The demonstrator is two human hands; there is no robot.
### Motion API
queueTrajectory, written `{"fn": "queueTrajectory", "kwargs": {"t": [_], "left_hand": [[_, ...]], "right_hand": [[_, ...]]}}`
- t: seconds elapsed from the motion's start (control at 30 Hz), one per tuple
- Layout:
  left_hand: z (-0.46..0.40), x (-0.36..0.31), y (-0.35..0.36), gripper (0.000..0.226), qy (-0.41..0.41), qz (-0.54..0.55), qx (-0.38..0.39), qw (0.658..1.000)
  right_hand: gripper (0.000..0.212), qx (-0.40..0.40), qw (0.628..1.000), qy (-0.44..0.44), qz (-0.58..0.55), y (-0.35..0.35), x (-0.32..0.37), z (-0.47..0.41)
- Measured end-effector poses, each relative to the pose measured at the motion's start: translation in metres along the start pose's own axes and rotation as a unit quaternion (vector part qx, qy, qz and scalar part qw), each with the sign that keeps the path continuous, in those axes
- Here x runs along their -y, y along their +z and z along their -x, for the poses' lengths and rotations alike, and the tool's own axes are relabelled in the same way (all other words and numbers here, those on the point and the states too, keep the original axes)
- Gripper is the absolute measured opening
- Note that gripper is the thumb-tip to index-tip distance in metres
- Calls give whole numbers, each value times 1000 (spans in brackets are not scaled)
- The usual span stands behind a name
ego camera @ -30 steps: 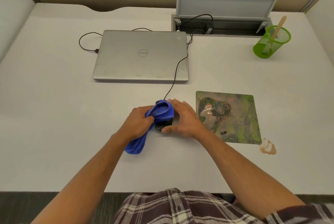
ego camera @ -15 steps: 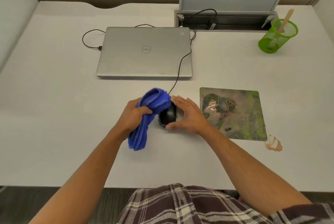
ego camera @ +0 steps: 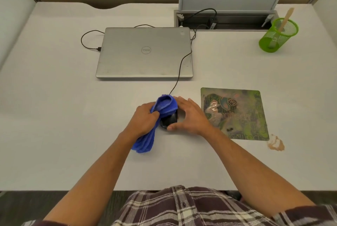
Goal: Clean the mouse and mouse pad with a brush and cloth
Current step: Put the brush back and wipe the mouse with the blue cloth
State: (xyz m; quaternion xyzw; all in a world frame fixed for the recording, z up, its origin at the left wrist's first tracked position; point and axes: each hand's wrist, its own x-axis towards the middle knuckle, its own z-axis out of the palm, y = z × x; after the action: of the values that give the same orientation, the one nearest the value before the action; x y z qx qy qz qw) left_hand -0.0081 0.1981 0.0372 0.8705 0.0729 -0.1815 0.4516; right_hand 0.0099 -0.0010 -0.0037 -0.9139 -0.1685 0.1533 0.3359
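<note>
On the smooth desk (ego camera: 54, 116), left hand (ego camera: 144, 120) grips a fuzzy cloth (ego camera: 165, 106) over the glossy rounded mouse (ego camera: 170, 120); right hand (ego camera: 191, 117) clasps it.

A closed silver Dell laptop (ego camera: 145, 52) lies on the white desk (ego camera: 54, 116), a black cable (ego camera: 89, 40) plugged into its left side. Behind it, an open cable tray (ego camera: 226, 20). A brownish spill (ego camera: 275, 144) marks the desk.

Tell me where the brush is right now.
In the head view the brush stands in the green mesh cup at the desk's far right corner, beside the open cable tray, far from both hands.
</note>
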Motion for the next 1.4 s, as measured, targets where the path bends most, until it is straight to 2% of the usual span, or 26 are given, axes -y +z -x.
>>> {"fn": "queueTrajectory", "kwargs": {"t": [0.23,0.4,0.47,0.53,0.6,0.63,0.7,0.8,0.9,1.0,1.1,1.2,1.23,1.3,1.4], "left_hand": [[43,9,8,17,-10,49,6,999],[64,14,14,12,-42,96,-1,995],[70,14,13,10,-64,130,16,989],[77,14,11,20,-78,170,39,982],[81,14,10,14,-75,198,25,977],[82,13,9,12,-72,225,4,972],[81,11,6,22,-78,291,-44,953],[77,9,-4,17,-79,365,-84,924],[72,8,-12,21,-78,404,-97,906],[67,5,-17,35,-72,452,-63,887],[65,-1,-13,42,-67,505,-45,859],[64,-15,-4,40,-54,540,-42,839],[64,-21,0,41,-45,547,-35,835],[65,-31,9,40,-23,539,-15,842],[65,-44,19,36,3,516,15,856]], "right_hand": [[105,-3,1000,-13,11,0,-4,1],[102,-2,1000,-17,21,2,-6,-2],[101,-1,1000,-13,24,1,-6,-1],[101,1,1000,-12,28,1,-5,-1],[103,7,999,-9,32,1,-4,-2],[106,10,999,-5,34,1,-4,-2],[112,13,999,-1,38,1,-5,-2],[115,27,998,-11,48,-2,-3,-2],[117,47,996,-39,67,-10,-2,0],[117,36,996,-37,79,-23,7,7],[95,-38,999,12,9,-30,26,22],[62,-126,979,60,-151,-25,56,41],[58,-122,966,76,-215,-22,67,46],[63,-101,943,95,-303,-17,86,52],[66,-115,919,116,-359,-13,100,51]]}}
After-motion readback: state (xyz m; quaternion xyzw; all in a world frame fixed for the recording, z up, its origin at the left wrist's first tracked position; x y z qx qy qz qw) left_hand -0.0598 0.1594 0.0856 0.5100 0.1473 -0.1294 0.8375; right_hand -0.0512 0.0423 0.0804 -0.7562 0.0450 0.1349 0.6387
